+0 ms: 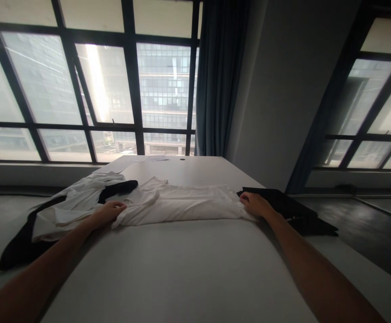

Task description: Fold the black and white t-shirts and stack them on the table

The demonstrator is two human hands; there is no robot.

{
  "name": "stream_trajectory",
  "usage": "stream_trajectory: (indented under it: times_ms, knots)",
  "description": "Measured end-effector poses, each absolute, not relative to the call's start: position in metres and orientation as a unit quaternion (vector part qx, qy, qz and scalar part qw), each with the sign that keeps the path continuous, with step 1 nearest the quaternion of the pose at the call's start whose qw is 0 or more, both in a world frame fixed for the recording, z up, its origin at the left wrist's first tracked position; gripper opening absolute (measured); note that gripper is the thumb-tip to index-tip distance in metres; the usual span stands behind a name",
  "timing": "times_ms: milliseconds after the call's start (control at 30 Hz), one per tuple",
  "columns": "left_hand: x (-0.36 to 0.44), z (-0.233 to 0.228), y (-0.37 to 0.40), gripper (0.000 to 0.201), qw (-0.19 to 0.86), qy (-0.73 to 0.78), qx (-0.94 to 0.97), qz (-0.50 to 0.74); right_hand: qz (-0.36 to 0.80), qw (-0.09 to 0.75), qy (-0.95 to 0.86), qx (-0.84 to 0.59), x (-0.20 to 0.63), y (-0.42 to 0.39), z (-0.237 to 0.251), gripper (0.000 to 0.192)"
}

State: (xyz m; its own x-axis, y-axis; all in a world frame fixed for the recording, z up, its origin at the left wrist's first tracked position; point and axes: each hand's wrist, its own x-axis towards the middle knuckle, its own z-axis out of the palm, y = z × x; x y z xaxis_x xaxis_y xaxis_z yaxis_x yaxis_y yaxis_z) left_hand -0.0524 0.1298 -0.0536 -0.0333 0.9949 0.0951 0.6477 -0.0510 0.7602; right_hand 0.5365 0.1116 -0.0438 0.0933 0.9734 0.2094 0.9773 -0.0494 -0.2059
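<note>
Before you stretches the white table (188, 269), running out to the dark-framed windows (90, 85) and a blue curtain (217, 76). Across its middle lies the white garment (182, 204), flattened into a long band. To the left sits a heap of white and black clothes (63, 211); to the right a folded black garment (289, 208) lies at the table edge. Your left hand (109, 211) grips the band's left end, fingers curled into the cloth. Your right hand (254, 204) pinches its right end.
</note>
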Motion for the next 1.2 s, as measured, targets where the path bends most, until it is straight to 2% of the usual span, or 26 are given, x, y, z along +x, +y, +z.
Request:
stream_trajectory:
  times_ms: [167, 333, 433, 600, 767, 833, 967, 1067, 1200]
  knots:
    - [-0.057, -0.053, 0.115, 0.069, 0.313, 0.602, 0.671, 0.298, 0.04, 0.163, -0.702, -0.692, 0.54, 0.114, -0.05, 0.055]
    - [-0.056, -0.033, 0.094, 0.065, 0.376, 0.512, 0.702, 0.322, 0.058, 0.199, -0.702, -0.681, 0.543, 0.118, -0.052, 0.04]
    - [-0.062, -0.02, 0.086, 0.06, 0.396, 0.528, 0.681, 0.318, 0.043, 0.25, -0.677, -0.691, 0.54, 0.121, -0.053, 0.035]
    - [-0.063, -0.025, 0.084, 0.07, 0.319, 0.603, 0.69, 0.24, 0.057, 0.239, -0.658, -0.712, 0.538, 0.119, -0.051, 0.046]
    - [-0.056, -0.035, 0.09, 0.076, 0.214, 0.614, 0.745, 0.15, 0.169, 0.152, -0.658, -0.718, 0.547, 0.108, -0.043, 0.08]
    - [-0.057, -0.033, 0.09, 0.075, 0.213, 0.602, 0.754, 0.156, 0.211, 0.141, -0.67, -0.698, 0.549, 0.103, -0.039, 0.076]
    - [-0.066, -0.02, 0.081, 0.067, 0.286, 0.551, 0.752, 0.222, 0.256, 0.172, -0.697, -0.648, 0.55, 0.093, -0.029, 0.057]
    - [-0.073, -0.011, 0.072, 0.068, 0.339, 0.542, 0.727, 0.25, 0.29, 0.198, -0.699, -0.623, 0.551, 0.087, -0.024, 0.06]
    - [-0.077, -0.01, 0.071, 0.064, 0.324, 0.558, 0.739, 0.194, 0.289, 0.192, -0.688, -0.638, 0.556, 0.087, -0.027, 0.062]
